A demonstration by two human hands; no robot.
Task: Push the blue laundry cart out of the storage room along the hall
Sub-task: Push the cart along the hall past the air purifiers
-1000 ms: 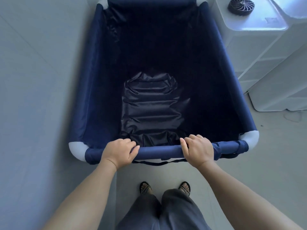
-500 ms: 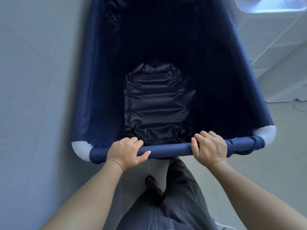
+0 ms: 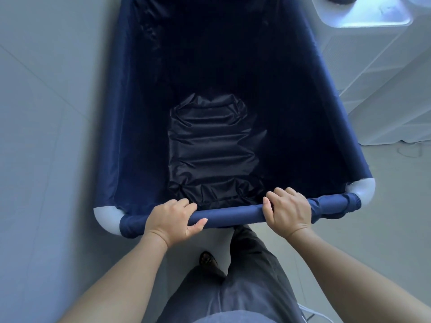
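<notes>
Left hand [image 3: 171,219], right hand [image 3: 289,212] both curled closed, arms extended.

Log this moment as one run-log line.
phase: pushing | left hand: gripping near rail | right hand: gripping near rail | blue laundry cart: empty | white appliance: close on cart's right

Navy cart, pale surroundings

The laundry cart [image 3: 130,113] is navy with white corner caps [image 3: 106,215]; trousers [image 3: 245,287] grey, floor [image 3: 42,159] pale grey.
</notes>
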